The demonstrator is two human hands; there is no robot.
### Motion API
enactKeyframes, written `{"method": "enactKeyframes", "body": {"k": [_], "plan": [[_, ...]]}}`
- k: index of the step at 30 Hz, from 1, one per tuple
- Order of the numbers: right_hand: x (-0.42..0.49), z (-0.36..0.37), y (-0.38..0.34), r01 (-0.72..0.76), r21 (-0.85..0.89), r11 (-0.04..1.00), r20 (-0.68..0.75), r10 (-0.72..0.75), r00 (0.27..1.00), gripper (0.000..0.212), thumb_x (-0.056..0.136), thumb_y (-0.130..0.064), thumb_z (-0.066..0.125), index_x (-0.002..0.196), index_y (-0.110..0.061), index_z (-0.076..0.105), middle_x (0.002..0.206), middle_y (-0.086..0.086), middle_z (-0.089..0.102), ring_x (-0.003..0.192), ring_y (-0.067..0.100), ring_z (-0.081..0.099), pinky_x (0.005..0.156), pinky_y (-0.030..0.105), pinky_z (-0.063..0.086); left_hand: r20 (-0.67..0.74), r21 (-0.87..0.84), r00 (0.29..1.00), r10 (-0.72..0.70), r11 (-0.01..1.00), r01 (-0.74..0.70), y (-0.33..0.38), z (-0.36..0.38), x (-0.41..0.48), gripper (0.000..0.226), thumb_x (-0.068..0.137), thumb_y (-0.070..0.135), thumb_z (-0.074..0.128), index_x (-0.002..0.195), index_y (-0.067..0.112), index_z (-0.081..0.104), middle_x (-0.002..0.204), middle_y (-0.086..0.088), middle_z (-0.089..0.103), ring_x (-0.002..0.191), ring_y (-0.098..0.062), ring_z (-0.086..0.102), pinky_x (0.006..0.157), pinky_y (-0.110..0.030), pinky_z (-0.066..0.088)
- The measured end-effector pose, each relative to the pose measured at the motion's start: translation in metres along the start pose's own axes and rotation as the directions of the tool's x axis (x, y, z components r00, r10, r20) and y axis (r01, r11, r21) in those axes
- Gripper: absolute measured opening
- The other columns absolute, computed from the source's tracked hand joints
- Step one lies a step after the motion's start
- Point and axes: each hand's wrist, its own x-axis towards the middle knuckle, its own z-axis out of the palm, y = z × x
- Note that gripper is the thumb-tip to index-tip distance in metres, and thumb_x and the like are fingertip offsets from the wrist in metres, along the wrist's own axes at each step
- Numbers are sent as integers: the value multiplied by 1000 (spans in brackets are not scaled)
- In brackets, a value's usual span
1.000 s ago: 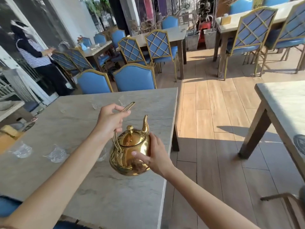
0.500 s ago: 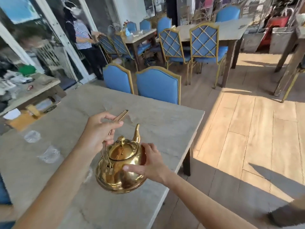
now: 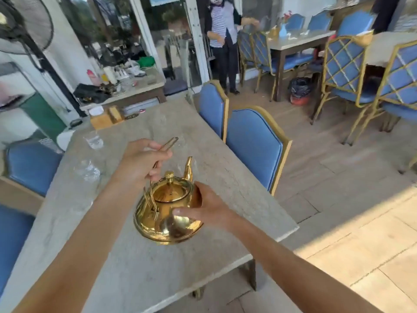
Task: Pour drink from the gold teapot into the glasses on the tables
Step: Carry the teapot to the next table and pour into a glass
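The gold teapot (image 3: 167,211) hangs above the grey stone table (image 3: 140,274), spout pointing away from me. My left hand (image 3: 142,163) is closed on its thin wire handle. My right hand (image 3: 203,208) cups the pot's right side, thumb on the belly. Two clear glasses stand on the table to the left: one nearer (image 3: 88,170), one farther (image 3: 93,140). Both are apart from the pot.
Two blue chairs (image 3: 252,145) stand along the table's right side and another blue chair (image 3: 31,163) at its left. A wooden box (image 3: 106,118) sits at the far end. A person in a striped top (image 3: 222,41) stands by the doorway. More tables and chairs fill the back right.
My view has swung left, bringing the doorway, fan and cluttered side table into sight. Both hands keep the same hold on the teapot, which stays over the table.
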Motion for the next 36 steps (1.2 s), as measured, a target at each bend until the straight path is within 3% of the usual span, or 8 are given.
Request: {"method": "enactKeyframes", "body": {"k": [2, 4, 6, 14, 18, 25, 30, 36], "plan": [[2, -36, 4, 39, -2, 999, 96, -39, 995, 70, 82, -27, 83, 142, -20, 48, 107, -22, 57, 113, 7, 59, 79, 0, 43, -69, -29, 997, -40, 999, 38, 6, 27, -1, 28, 83, -4, 67, 108, 1, 54, 55, -9, 38, 25, -8, 27, 31, -14, 26], [11, -64, 11, 61, -15, 998, 174, -57, 983, 60, 81, -22, 83, 132, -25, 52, 98, -28, 55, 101, 1, 59, 86, 6, 49, -146, -46, 986, -75, 997, 69, 11, 51, -1, 30, 83, -3, 68, 108, 2, 54, 55, -9, 38, 26, -8, 27, 31, -15, 25], [24, -84, 21, 82, -31, 996, 232, -73, 970, 56, 78, -24, 86, 121, -32, 52, 99, -25, 60, 98, -4, 59, 99, 22, 51, -218, -70, 970, -106, 993, 93, 14, 72, 2, 32, 82, -3, 68, 110, 2, 54, 55, -9, 37, 26, -8, 26, 31, -15, 25], [80, -138, 46, 194, -27, 981, 431, -163, 887, 68, 71, -39, 89, 128, -25, 55, 123, -11, 66, 115, 5, 63, 98, 18, 49, -438, -52, 881, -177, 984, 172, 21, 124, 30, 42, 79, -5, 71, 116, -1, 52, 52, -4, 30, 32, -12, 25, 31, -18, 28], [105, -162, 51, 229, 28, 973, 536, -208, 818, 53, 74, -29, 89, 115, -38, 57, 113, -18, 69, 107, -10, 64, 97, 11, 51, -545, -83, 810, -216, 976, 204, 29, 140, 42, 40, 79, -7, 70, 115, -3, 55, 49, -5, 30, 29, -12, 26, 33, -18, 27], [145, -172, 62, 292, 136, 947, 649, -308, 696, 69, 70, -31, 91, 129, -19, 56, 122, -6, 70, 115, 5, 66, 102, 21, 53, -677, -41, 696, -240, 956, 290, 41, 166, 65, 34, 80, -4, 71, 110, -3, 56, 47, -8, 33, 27, -13, 26, 38, -22, 28], [173, -157, 96, 286, 88, 954, 725, -258, 638, 95, 56, -74, 84, 136, -36, 49, 130, -3, 63, 126, 15, 59, 106, 38, 53, -758, 4, 594, -269, 909, 416, 46, 187, 85, 28, 80, 1, 73, 106, -4, 62, 50, -11, 40, 24, -10, 30, 29, -16, 32], [214, -150, 115, 295, 35, 955, 849, -184, 496, 109, 51, -82, 80, 139, -27, 48, 131, 2, 61, 126, 17, 59, 107, 40, 52, -862, -63, 415, -292, 873, 484, 46, 206, 109, 27, 81, 4, 73, 105, -4, 63, 47, -6, 39, 24, -8, 29, 31, -18, 30]]}}
